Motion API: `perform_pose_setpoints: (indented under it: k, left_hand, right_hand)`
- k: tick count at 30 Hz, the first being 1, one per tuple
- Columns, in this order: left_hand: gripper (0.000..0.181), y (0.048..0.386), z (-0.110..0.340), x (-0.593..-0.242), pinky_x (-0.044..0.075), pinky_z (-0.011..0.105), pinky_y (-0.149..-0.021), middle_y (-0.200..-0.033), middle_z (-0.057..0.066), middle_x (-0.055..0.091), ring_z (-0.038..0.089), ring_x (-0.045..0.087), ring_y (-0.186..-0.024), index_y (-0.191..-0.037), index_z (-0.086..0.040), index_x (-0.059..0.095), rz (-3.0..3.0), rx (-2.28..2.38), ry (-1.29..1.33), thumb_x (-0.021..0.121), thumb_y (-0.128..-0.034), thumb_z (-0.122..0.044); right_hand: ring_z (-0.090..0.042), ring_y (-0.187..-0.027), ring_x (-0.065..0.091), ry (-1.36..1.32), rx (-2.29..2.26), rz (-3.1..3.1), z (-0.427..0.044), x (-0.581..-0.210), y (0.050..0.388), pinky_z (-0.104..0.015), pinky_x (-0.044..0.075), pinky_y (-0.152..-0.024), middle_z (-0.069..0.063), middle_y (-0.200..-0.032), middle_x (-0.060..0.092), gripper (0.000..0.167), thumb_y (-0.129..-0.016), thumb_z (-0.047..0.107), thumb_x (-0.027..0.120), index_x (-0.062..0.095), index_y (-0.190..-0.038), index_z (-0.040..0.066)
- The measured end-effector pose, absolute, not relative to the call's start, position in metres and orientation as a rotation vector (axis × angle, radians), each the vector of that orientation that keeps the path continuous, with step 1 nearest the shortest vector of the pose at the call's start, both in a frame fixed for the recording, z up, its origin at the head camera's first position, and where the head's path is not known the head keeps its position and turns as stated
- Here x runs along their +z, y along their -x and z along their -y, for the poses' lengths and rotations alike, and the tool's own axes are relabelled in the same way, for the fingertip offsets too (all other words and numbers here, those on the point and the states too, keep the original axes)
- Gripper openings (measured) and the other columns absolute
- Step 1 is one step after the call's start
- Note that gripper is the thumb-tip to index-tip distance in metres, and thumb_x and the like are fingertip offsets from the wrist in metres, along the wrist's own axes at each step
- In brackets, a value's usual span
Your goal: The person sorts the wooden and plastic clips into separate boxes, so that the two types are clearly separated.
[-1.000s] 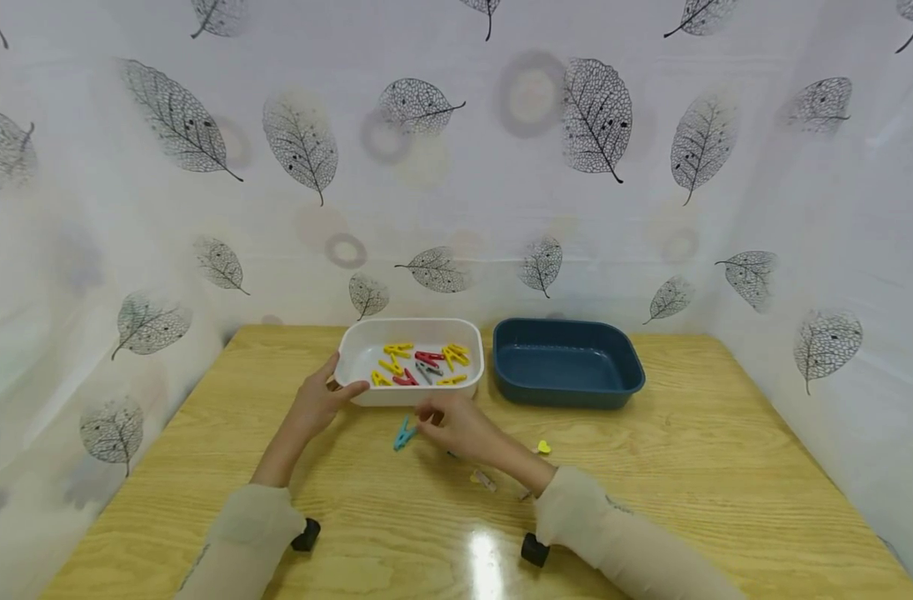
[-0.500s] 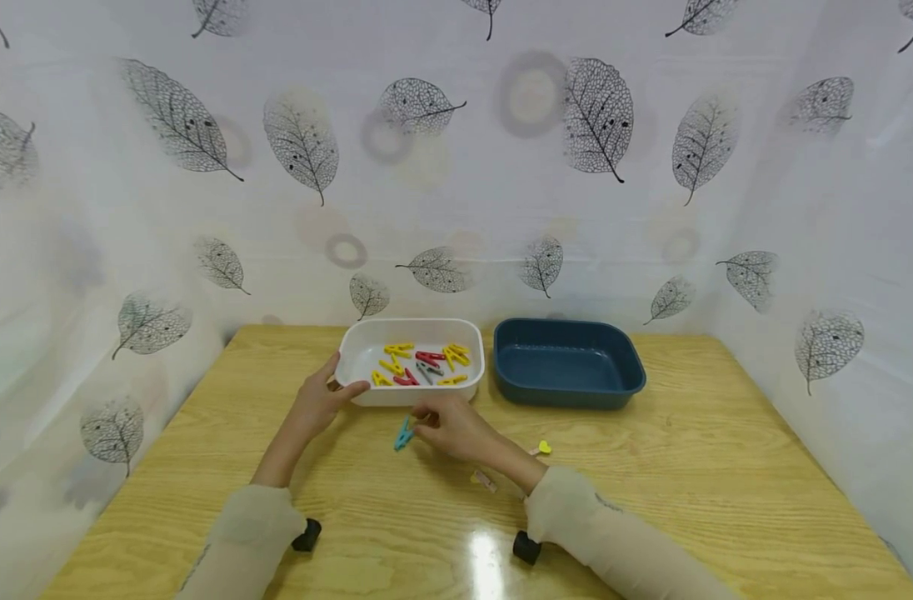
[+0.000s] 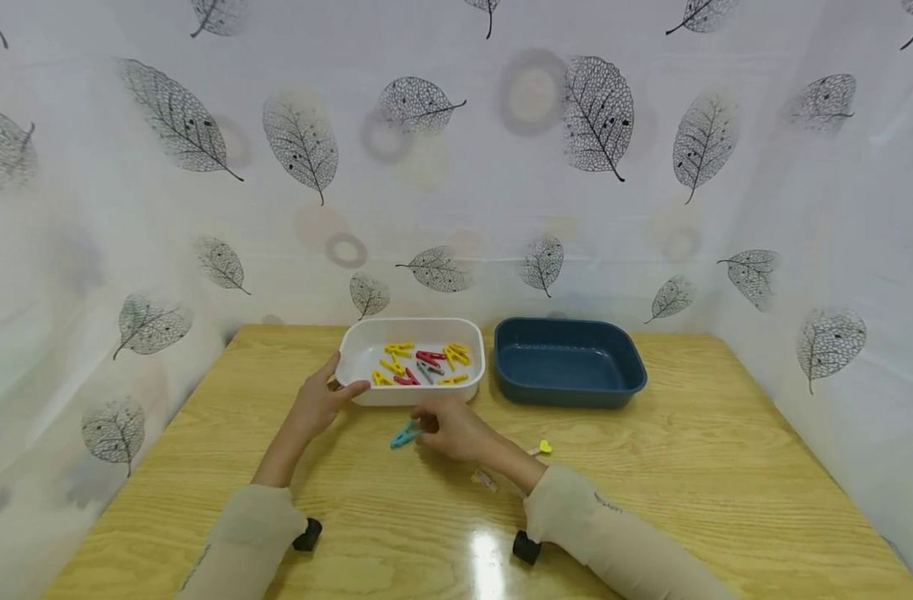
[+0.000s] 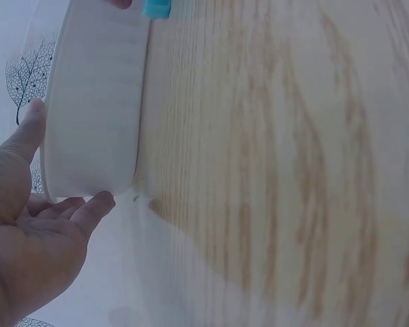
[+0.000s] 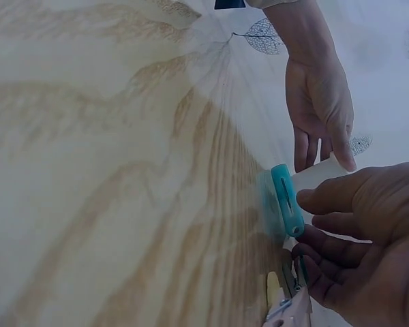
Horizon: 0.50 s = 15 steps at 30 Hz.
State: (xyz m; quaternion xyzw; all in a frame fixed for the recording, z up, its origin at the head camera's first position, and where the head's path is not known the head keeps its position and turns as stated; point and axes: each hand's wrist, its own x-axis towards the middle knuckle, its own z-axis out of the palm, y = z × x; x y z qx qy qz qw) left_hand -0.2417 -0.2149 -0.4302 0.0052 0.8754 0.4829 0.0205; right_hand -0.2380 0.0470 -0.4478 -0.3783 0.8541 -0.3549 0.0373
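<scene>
In the head view, my left hand [image 3: 317,406] grips the left end of the white tray [image 3: 415,397], thumb at the near rim. The left wrist view shows that hand [image 4: 48,238] with its fingers around the tray's end [image 4: 95,102]. My right hand [image 3: 456,429] pinches a light-blue clothespin [image 3: 405,435] by one end, on the table in front of the tray. In the right wrist view the thumb and a finger of this hand [image 5: 375,238] meet the blue clothespin [image 5: 286,201]. Yellow, red and grey clothespins [image 3: 430,356] lie inside the tray.
A dark blue tray [image 3: 569,396] stands right of the white one. Under and beside my right forearm lie a small clip [image 3: 485,480] and a clip with a yellow heart [image 3: 545,447]. A leaf-patterned curtain [image 3: 501,208] surrounds the wooden table [image 3: 689,483].
The light-blue clothespin has turned slightly and lies flatter, its end now at my right fingertips. My right hand moved a little left earlier; my left hand has stayed on the tray.
</scene>
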Motion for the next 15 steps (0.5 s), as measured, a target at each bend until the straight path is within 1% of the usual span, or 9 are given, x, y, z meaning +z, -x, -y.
perform_pose_setpoints:
  k: [4, 9, 13, 15]
  left_hand:
    - [0.093, 0.242, 0.215, -0.429, 0.040, 0.050, -0.114, -0.166, 0.031, 0.012, 0.046, 0.033, -0.147, -0.161, 0.006, 0.009, -2.707, 1.509, -0.012, 0.071, -0.1007, -0.028]
    - [0.091, 0.242, 0.215, -0.431, 0.039, 0.051, -0.115, -0.166, 0.031, 0.012, 0.046, 0.032, -0.147, -0.162, 0.006, 0.009, -2.706, 1.504, -0.012, 0.070, -0.1014, -0.027]
    - [0.092, 0.242, 0.215, -0.432, 0.039, 0.051, -0.115, -0.166, 0.031, 0.011, 0.046, 0.032, -0.147, -0.162, 0.006, 0.009, -2.699, 1.510, -0.017, 0.070, -0.1015, -0.028]
    - [0.093, 0.243, 0.216, -0.432, 0.039, 0.051, -0.115, -0.166, 0.031, 0.012, 0.046, 0.032, -0.147, -0.162, 0.006, 0.009, -2.703, 1.509, -0.018, 0.070, -0.1010, -0.029]
  right_hand:
    - [-0.019, -0.087, 0.066, 1.142, -1.046, -2.623, -0.045, -0.448, 0.239, -0.023, 0.056, -0.078, -0.011, -0.096, 0.071, 0.031, -0.090, 0.002, 0.078, 0.070, -0.118, -0.007]
    - [-0.014, -0.080, 0.062, 1.124, -1.000, -2.644, -0.041, -0.446, 0.239, -0.022, 0.054, -0.072, -0.010, -0.089, 0.071, 0.032, -0.088, 0.001, 0.079, 0.071, -0.117, -0.008]
    - [-0.009, -0.073, 0.055, 1.111, -0.960, -2.674, -0.037, -0.447, 0.240, -0.021, 0.049, -0.065, -0.005, -0.082, 0.067, 0.029, -0.086, 0.001, 0.080, 0.074, -0.113, -0.005]
    - [-0.008, -0.071, 0.052, 1.101, -0.945, -2.682, -0.036, -0.448, 0.240, -0.021, 0.046, -0.064, -0.004, -0.080, 0.065, 0.027, -0.085, 0.001, 0.081, 0.075, -0.110, -0.003]
